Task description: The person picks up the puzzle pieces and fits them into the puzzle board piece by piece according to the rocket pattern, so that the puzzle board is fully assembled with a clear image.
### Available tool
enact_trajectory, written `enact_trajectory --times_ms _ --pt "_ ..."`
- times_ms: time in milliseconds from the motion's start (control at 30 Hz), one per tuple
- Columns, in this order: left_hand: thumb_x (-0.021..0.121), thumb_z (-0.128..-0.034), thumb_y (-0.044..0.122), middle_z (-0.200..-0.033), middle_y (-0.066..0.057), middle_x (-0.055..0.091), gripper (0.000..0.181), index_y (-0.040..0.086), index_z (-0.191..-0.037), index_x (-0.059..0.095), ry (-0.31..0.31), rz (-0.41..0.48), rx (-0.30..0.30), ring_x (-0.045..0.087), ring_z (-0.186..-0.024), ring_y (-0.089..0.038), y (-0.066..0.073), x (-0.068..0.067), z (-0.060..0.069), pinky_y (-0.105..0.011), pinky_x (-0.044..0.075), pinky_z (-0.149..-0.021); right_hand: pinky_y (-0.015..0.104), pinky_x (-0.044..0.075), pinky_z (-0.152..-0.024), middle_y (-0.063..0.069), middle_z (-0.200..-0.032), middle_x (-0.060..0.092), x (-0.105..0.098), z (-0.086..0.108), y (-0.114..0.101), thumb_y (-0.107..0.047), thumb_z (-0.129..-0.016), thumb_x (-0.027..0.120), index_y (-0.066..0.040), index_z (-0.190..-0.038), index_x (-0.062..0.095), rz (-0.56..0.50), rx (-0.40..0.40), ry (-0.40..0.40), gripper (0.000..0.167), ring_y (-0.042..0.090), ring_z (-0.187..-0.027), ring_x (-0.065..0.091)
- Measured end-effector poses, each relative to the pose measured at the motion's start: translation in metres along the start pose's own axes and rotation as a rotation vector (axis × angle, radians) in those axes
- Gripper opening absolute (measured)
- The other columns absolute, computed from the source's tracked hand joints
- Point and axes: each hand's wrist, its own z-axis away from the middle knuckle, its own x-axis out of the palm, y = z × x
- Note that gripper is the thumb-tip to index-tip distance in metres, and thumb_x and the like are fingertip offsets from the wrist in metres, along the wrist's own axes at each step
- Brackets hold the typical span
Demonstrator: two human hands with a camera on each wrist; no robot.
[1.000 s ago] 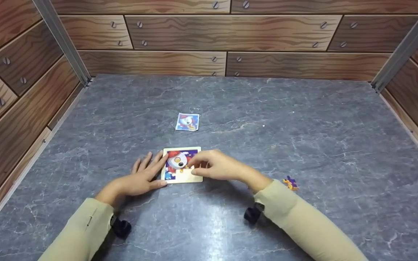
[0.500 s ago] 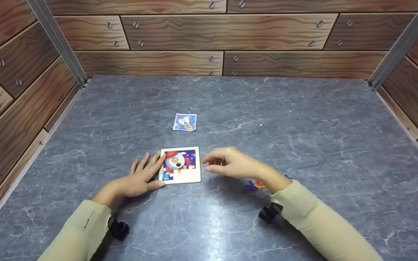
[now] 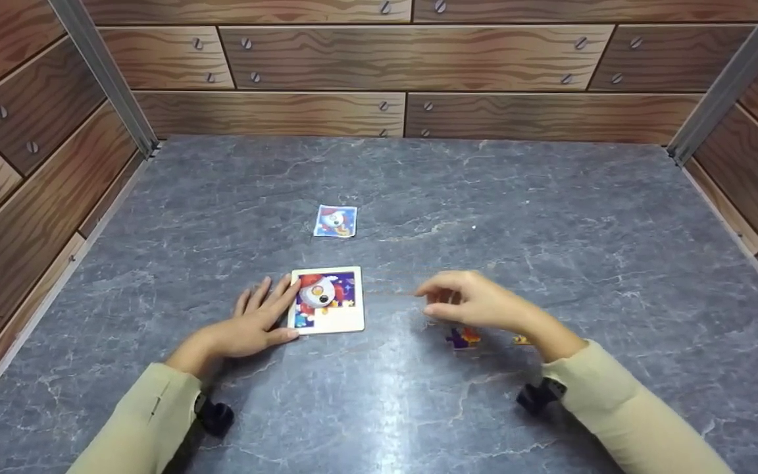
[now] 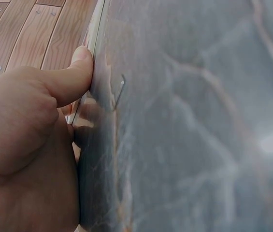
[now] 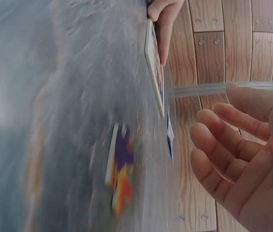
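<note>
A square jigsaw tray point(image 3: 343, 320) with a pale frame lies in front of me, with a white-and-red cartoon picture on its fitted pieces. Its lower right part shows bare backing. My left hand point(image 3: 252, 328) rests along the tray's left side, fingers spread over the edge and thumb at the lower corner. Over the table to the right of the tray hovers my right hand point(image 3: 478, 299), fingers loosely bent and nothing in them. Just below it lies a purple-and-orange puzzle piece point(image 3: 463, 338). A second puzzle piece point(image 3: 522, 340) is partly hidden by my right forearm.
Behind the tray lies a small picture card point(image 3: 335, 221) with a similar cartoon. The grey marbled table point(image 3: 583, 224) is bounded by wood-patterned walls point(image 3: 326, 59) at the back and sides. A tiny white speck point(image 3: 474, 227) sits on the tabletop.
My right hand has left the tray's right half and moved right across the table, uncovering the picture and a loose puzzle piece. The left hand keeps its place on the tray.
</note>
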Motion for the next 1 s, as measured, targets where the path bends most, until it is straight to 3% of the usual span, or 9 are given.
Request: enact_trajectory --times_ms 467,733,1000 --pt "0.044 -0.0939 0.049 -0.155 -0.008 -0.012 0.079 0.018 -0.151 -0.001 0.007 -0.002 -0.001 -0.02 -0.136 -0.034 0.001 -0.002 0.003 -0.054 -0.014 -0.104 0.028 0.051 -0.074 -0.001 -0.09 0.064 -0.008 0.041 0.024 -0.019 -0.084 0.07 0.0 -0.115 0.062 0.042 0.078 0.002 0.037 0.012 -0.081 0.059" --pt "0.044 -0.0942 0.049 -0.155 -0.008 -0.011 0.078 0.018 -0.151 -0.001 0.008 -0.005 0.0 -0.02 -0.136 -0.034 0.002 -0.001 0.002 -0.054 -0.014 -0.104 0.031 0.05 -0.071 0.005 -0.093 0.059 -0.004 0.049 0.027 -0.02 -0.077 0.076 0.001 -0.11 0.062 0.143 0.082 -0.028 0.04 0.018 -0.081 0.056" --pt "0.044 -0.0945 0.049 -0.155 -0.008 -0.011 0.078 0.018 -0.151 0.0 0.008 -0.005 0.008 -0.019 -0.137 -0.034 0.0 0.0 0.001 -0.054 -0.015 -0.104 0.03 0.046 -0.074 0.002 -0.097 0.051 -0.001 0.05 0.03 -0.026 -0.074 0.078 -0.005 -0.107 0.061 0.162 0.131 -0.073 0.042 0.017 -0.086 0.05"
